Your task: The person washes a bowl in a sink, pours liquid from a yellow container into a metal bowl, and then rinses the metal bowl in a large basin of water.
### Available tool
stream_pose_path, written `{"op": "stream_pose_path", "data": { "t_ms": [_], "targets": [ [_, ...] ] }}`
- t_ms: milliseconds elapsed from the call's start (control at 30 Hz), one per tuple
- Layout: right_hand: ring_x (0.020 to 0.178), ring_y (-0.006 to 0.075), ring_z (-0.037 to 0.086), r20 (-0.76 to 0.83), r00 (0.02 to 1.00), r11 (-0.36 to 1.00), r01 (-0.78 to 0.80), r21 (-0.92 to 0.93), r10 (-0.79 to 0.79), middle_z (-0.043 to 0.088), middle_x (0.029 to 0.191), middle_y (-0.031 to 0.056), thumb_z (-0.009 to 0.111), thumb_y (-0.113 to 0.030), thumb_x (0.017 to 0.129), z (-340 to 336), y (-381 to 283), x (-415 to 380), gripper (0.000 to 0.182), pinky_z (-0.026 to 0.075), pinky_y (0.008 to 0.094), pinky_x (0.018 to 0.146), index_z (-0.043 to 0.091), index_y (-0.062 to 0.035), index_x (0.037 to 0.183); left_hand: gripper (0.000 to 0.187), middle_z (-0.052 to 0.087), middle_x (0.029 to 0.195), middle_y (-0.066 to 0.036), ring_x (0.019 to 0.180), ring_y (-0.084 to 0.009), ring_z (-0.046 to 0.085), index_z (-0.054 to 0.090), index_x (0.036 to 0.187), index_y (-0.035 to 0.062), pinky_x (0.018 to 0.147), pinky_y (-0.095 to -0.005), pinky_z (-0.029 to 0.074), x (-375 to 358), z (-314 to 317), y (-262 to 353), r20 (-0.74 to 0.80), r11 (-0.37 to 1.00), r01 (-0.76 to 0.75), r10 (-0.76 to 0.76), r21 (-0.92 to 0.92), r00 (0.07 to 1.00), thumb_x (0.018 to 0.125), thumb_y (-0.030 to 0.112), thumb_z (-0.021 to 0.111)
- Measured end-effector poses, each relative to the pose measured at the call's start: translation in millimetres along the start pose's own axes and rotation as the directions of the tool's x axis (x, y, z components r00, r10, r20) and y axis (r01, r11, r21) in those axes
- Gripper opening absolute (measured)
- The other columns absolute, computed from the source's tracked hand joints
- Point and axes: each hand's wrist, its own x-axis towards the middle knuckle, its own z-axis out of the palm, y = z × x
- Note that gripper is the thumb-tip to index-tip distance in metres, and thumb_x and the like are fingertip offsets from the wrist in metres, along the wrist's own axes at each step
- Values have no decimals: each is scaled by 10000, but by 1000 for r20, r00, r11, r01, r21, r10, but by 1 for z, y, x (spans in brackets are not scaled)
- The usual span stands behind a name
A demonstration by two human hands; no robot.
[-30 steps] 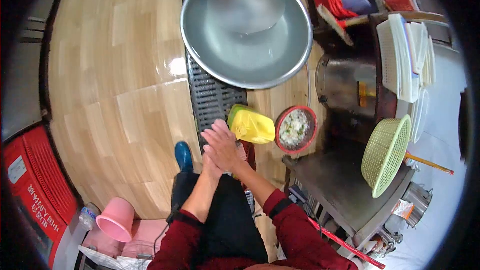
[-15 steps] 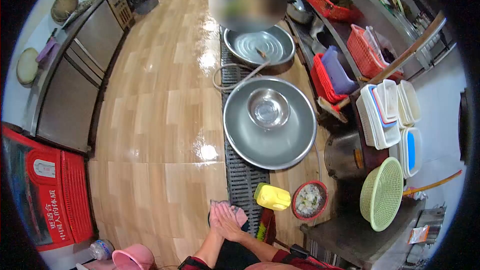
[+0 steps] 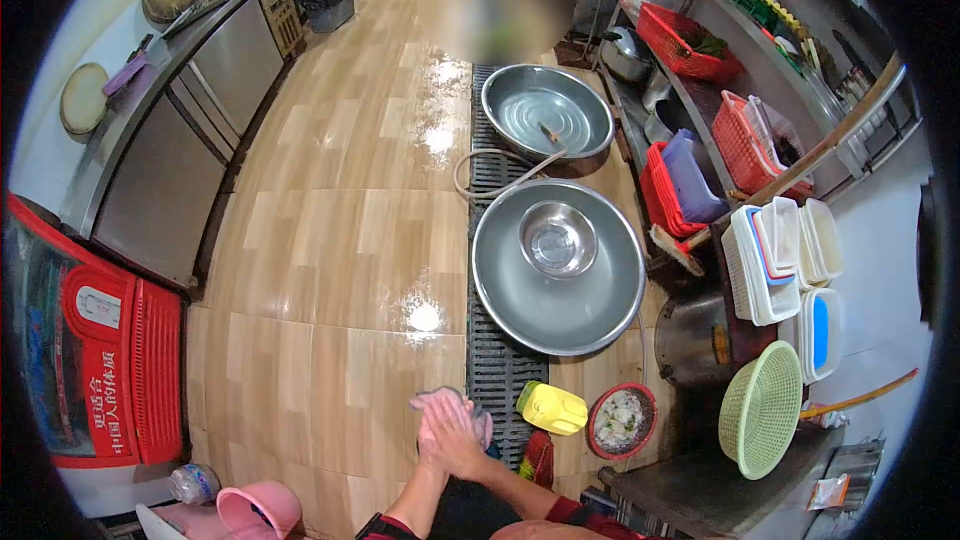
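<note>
At the bottom centre, a pink cloth (image 3: 436, 401) with some grey on it is pressed between my two hands. My left hand (image 3: 431, 446) lies partly beneath, closed against the cloth. Across it, my right hand (image 3: 458, 447) presses down, and a flap of the cloth sticks out beyond its fingers on the right. Most of the left fingers are hidden by the right hand and the cloth. A yellow plastic jug (image 3: 556, 410) lies on the floor to the right of my hands, and past it is a red basket (image 3: 596, 441) holding whitish scraps.
A large metal basin (image 3: 510, 315) with a smaller steel bowl (image 3: 557, 238) inside stands beside the floor drain grate (image 3: 490, 365). Behind it is another basin (image 3: 500, 130) with a hose (image 3: 463, 168). A green colander (image 3: 760, 410) is at right; a pink bucket (image 3: 280, 500) at lower left.
The camera view has shifted, so the surroundings sit lower and further right. My hands have moved over the cloth, and more of it now shows above the fingers on the left.
</note>
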Motion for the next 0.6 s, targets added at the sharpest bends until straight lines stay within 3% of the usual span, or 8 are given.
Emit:
{"op": "stream_pose_path", "data": {
  "t_ms": [67,133,233,267,300,400,433,600],
  "targets": [
    [1308,354,182,206,978,872,67,-485,39,264,1397,155,371,-342,891,4,32,25,577,152,487,1031,260,-1,1343,481,336,1377,-75,1248,-236,343,328,1333,144,1046,-430,247,-1,5,-16,18,808,-334,373,486,928,910,372,334],
    [1322,343,144,168,985,807,68,-586,39,265,1399,154,334,-370,903,-5,59,51,581,132,484,1040,255,1,1342,429,462,1268,-71,1162,-247,438,398,1267,82,990,-425,326,6,-1,-3,-273,896,141,-22,422,962,909,319,398],
    [1297,289,249,-36,866,701,-427,-571,498,255,1407,146,319,-375,923,-36,57,69,550,200,497,1026,235,-60,1366,446,450,1281,-77,1183,-249,417,386,1277,73,1008,-422,303,-1,18,-2,-248,892,154,-49,425,968,904,317,409],
    [1251,282,325,161,693,659,-720,220,703,321,1365,136,319,-372,929,-63,26,71,533,262,454,1005,259,-58,1355,446,452,1278,-82,1178,-250,421,390,1275,72,1005,-420,308,0,31,0,-237,884,166,-64,437,969,902,316,413],
    [1204,274,402,478,592,25,-644,765,649,387,1323,125,319,-369,935,-78,9,72,516,325,411,984,282,-56,1345,431,489,1230,-87,1146,-240,451,418,1247,70,989,-414,327,2,49,0,-218,878,130,-31,460,975,894,316,432],
    [1080,228,503,450,804,-210,-399,893,388,468,1224,105,371,-345,932,-61,11,32,484,405,342,916,331,-44,1309,428,516,1185,-86,1100,-231,486,439,1218,60,959,-408,363,25,56,15,-172,858,102,-16,504,985,876,315,473],
    [751,184,618,412,763,37,-494,869,498,624,923,65,445,-334,907,-70,3,26,395,507,288,658,538,2,1093,421,541,1155,-107,1080,-249,503,474,1182,31,958,-398,373,26,64,20,-225,833,164,-49,528,973,859,299,496],
    [812,104,563,312,779,421,-576,701,544,617,909,26,616,-192,818,-84,29,40,286,482,262,676,586,-9,1036,417,545,1137,-140,1059,-258,518,486,1147,-4,915,-393,411,34,70,68,-155,530,186,-103,827,982,811,240,521]
  ]
}}
